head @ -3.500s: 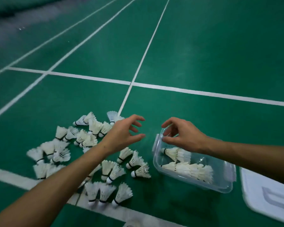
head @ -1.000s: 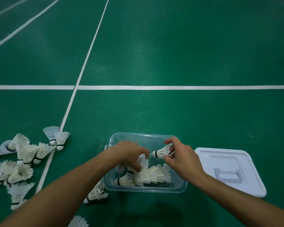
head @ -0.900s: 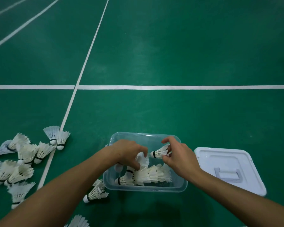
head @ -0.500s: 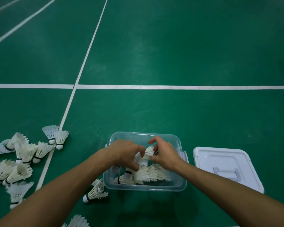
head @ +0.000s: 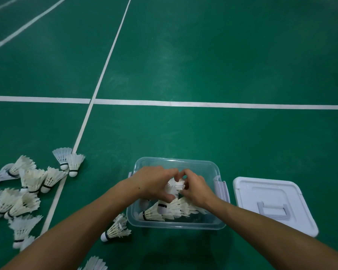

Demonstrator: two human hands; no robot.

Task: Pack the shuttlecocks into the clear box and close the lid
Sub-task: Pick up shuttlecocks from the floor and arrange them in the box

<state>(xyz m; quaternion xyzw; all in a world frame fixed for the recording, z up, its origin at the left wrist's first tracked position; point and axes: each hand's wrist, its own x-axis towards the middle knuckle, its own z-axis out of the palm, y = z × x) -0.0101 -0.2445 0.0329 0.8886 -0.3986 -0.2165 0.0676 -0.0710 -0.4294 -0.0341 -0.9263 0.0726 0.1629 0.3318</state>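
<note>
The clear box (head: 183, 162) sits open on the green court floor, holding several white shuttlecocks (head: 154, 213) lying on their sides. Both hands are over the box, fingertips touching. My left hand (head: 154, 182) grips a stack of shuttlecocks (head: 173, 189) standing cork-down. My right hand (head: 197, 189) is closed on the feathered top of the same stack. The white lid (head: 271, 203) lies flat on the floor just right of the box, handle up.
Several loose shuttlecocks (head: 27, 188) lie scattered on the floor to the left, across a white court line (head: 82, 129). One shuttlecock (head: 115, 229) lies against the box's near-left corner. Another (head: 95, 265) shows at the bottom edge.
My right hand moved left with its shuttlecock and joined it to the stack in my left hand. Both hands have come together over the middle of the box.
</note>
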